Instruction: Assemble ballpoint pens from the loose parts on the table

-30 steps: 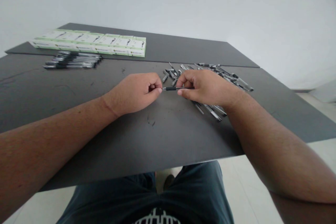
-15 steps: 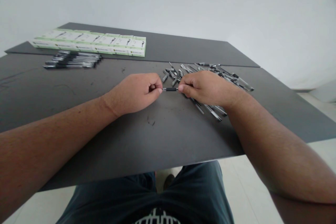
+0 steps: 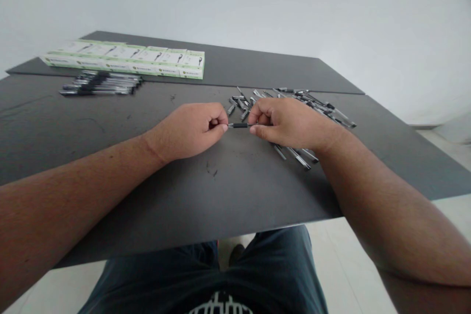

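Between my two hands a pen (image 3: 240, 126) with a black grip lies level, just above the grey table. My left hand (image 3: 200, 130) is closed, pinching the pen's left end between thumb and forefinger. On the other end, my right hand (image 3: 283, 120) has thumb and forefinger closed around the pen near its grip, the other fingers curled. Loose pen parts (image 3: 241, 104) and caps lie just beyond the right hand. Several clear pen barrels (image 3: 300, 158) stick out from beneath it.
A row of white and green boxes (image 3: 176, 72) stands at the back left of the grey table (image 3: 176, 206). In front of them lies a bundle of pens (image 3: 101, 83) with black grips. More pens (image 3: 331, 110) are spread at the right.
The right thumb and forefinger have parted slightly and shifted on the pen. The left hand and the pen are nearly where they were.
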The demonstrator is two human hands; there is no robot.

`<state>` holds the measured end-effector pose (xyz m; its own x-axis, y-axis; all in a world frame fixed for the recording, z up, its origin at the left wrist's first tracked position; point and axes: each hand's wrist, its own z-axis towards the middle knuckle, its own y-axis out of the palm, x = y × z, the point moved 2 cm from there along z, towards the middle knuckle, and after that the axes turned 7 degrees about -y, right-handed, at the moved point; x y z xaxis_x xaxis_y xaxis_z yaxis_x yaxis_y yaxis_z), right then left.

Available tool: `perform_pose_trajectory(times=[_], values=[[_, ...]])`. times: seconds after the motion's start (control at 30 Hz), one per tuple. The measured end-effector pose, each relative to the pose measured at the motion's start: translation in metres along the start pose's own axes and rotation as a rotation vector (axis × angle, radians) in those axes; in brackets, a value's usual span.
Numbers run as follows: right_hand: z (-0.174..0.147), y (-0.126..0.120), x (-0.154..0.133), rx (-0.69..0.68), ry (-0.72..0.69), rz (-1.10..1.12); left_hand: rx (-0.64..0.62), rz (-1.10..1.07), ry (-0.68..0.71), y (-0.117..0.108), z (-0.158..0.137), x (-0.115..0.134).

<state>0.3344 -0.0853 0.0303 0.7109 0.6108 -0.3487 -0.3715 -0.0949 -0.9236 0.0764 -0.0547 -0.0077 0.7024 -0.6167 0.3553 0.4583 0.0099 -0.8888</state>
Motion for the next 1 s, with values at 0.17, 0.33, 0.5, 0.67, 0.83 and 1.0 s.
perform_pose_trajectory(times=[0.17, 0.33, 0.5, 0.67, 0.83, 1.0], values=[[0.0003, -0.0003, -0.0021, -0.034, -0.043, -0.073, -0.007, 0.004, 0.002, 0.0006, 0.0003, 0.0002], [0.0003, -0.0002, -0.0011, 0.002, 0.017, -0.009, 0.001, -0.003, 0.006, 0.0010, 0.0007, 0.0008], [0.0015, -0.0009, -0.0025, -0.052, -0.013, -0.087, -0.012, 0.002, -0.002, 0.0004, 0.0003, 0.0004], [0.0007, -0.0012, -0.0027, -0.023, 0.043, -0.022, -0.012, -0.006, -0.009, 0.0001, 0.0001, 0.0011], [0.0006, -0.0004, -0.0036, -0.057, 0.006, -0.081, -0.016, -0.004, 0.000, 0.0002, 0.0000, 0.0013], [0.0010, -0.0003, -0.0031, -0.020, 0.027, -0.041, -0.017, -0.001, 0.004, -0.0001, 0.0002, 0.0014]])
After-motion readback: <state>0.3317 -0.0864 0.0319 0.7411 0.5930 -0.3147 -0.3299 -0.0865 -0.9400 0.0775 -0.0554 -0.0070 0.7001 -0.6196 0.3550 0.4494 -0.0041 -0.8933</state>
